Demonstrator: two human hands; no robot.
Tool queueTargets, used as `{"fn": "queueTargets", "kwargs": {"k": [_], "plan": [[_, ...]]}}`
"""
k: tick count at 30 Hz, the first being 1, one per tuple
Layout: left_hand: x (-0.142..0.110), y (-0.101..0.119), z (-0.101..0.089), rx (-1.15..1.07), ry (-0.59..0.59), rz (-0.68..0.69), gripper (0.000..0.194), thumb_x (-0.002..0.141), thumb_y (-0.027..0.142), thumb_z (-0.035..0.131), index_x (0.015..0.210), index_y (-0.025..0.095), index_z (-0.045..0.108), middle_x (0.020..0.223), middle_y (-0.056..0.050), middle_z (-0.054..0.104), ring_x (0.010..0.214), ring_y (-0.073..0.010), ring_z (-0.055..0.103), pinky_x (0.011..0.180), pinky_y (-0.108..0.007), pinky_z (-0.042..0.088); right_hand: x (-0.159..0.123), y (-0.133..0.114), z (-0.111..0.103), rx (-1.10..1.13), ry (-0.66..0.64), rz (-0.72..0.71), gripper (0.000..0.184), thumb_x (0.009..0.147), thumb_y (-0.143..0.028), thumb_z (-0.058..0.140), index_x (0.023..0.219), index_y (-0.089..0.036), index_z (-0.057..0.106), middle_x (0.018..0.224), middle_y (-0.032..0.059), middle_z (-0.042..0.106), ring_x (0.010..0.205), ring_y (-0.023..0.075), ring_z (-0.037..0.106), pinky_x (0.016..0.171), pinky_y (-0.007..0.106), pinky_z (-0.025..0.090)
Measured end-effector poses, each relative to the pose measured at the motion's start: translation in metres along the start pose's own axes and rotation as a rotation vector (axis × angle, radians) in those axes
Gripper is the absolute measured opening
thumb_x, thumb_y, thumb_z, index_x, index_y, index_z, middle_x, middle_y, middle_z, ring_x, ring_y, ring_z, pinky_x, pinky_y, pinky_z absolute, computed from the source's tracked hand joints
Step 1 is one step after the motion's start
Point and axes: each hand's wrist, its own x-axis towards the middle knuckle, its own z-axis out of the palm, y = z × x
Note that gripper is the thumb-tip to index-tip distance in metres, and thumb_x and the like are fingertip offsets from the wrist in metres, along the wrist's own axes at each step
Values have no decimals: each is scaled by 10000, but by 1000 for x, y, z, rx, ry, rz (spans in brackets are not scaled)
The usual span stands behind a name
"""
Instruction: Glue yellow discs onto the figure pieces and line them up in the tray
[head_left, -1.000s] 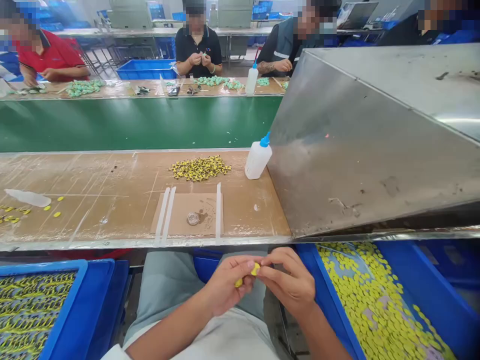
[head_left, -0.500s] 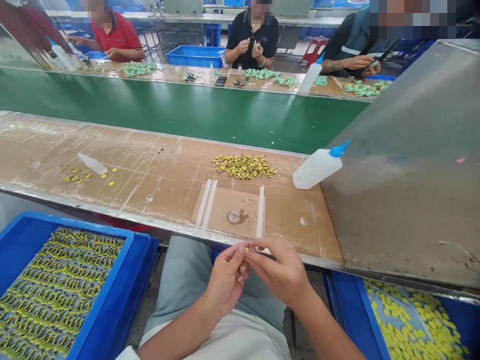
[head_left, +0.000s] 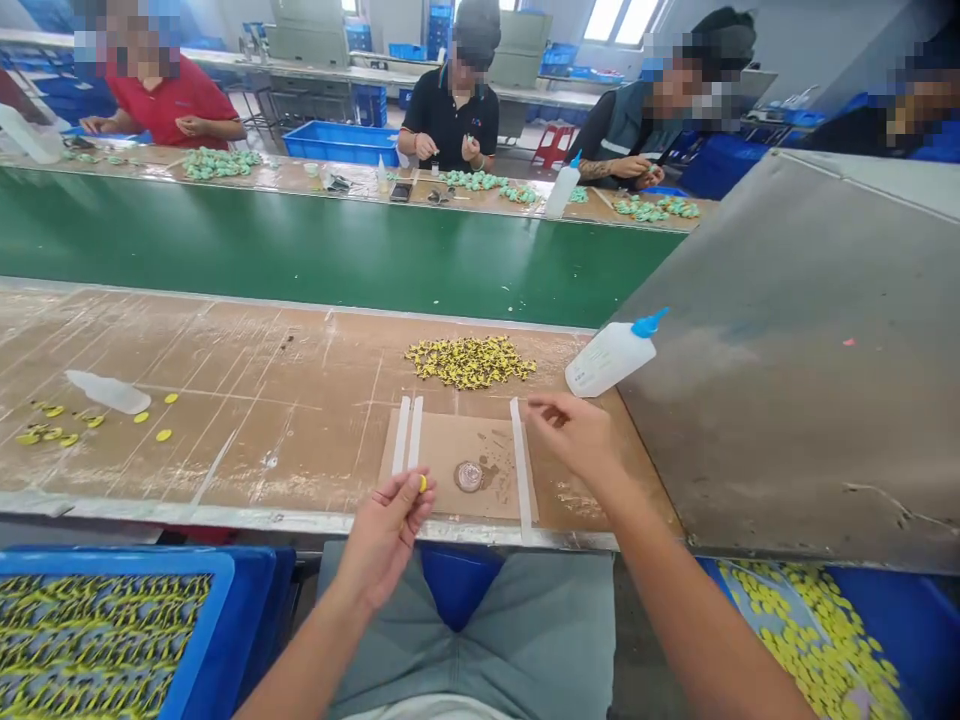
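Observation:
My left hand (head_left: 386, 530) sits at the bench's front edge, pinching a small yellow piece (head_left: 422, 484) between thumb and fingers. My right hand (head_left: 574, 435) is over the brown bench top (head_left: 247, 455), beside a white strip (head_left: 520, 450) on a cardboard sheet (head_left: 457, 450). Its fingers are loosely curled and show nothing in them. A round dab of glue (head_left: 469, 476) lies on that sheet. Beyond the sheet is a heap of yellow-and-black pieces (head_left: 470, 362), with a white glue bottle with a blue nozzle (head_left: 609, 360) to its right.
A steel hood (head_left: 787, 350) fills the right side. Blue trays hold yellow-and-black pieces (head_left: 97, 640) and yellow discs (head_left: 810, 640) on either side of my lap. A second bottle (head_left: 109, 392) and loose discs lie left. Co-workers sit beyond a green belt (head_left: 300, 250).
My hands have come apart. The right hand has moved forward over the bench, away from the yellow piece, which stays in my left hand. The view has tilted upward.

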Motion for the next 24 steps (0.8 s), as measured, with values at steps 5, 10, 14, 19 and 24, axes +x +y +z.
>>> {"fn": "queueTargets", "kwargs": {"k": [5, 10, 14, 19, 24], "plan": [[40, 32, 1, 19, -34, 78, 106, 841, 21, 649, 898, 66, 725, 792, -91, 737, 612, -82, 684, 588, -130, 586, 47, 52, 50, -207, 59, 26, 313, 854, -306, 568, 1080, -125, 689, 1107, 165, 683, 974, 285, 645, 859, 429, 516], [76, 48, 18, 24, -140, 53, 58, 811, 27, 691, 826, 83, 696, 773, -62, 716, 632, -74, 683, 604, -116, 583, 57, 78, 73, -250, 63, 30, 319, 893, -407, 545, 1010, -160, 710, 1023, 132, 672, 924, 266, 631, 815, 400, 511], [98, 50, 34, 38, -192, 69, 102, 782, 18, 718, 857, 86, 704, 855, -71, 732, 758, -98, 711, 743, -157, 596, 51, 81, 72, -228, 30, -10, 304, 929, -386, 501, 1000, -182, 715, 986, 106, 673, 889, 245, 630, 796, 371, 502], [107, 47, 37, 86, -241, 59, 220, 760, 1, 723, 966, 78, 721, 910, -94, 740, 811, -117, 713, 770, -176, 590, 44, 89, 66, -155, -12, -67, 279, 921, -380, 517, 995, -187, 705, 986, 104, 686, 867, 243, 641, 781, 372, 502], [109, 40, 32, 117, -240, 70, 252, 730, 61, 778, 974, 86, 721, 851, -72, 721, 726, -90, 680, 674, -150, 568, 44, 95, 69, -103, 23, -38, 337, 894, -460, 550, 1005, -181, 705, 890, 86, 688, 808, 234, 645, 717, 363, 502]]}}
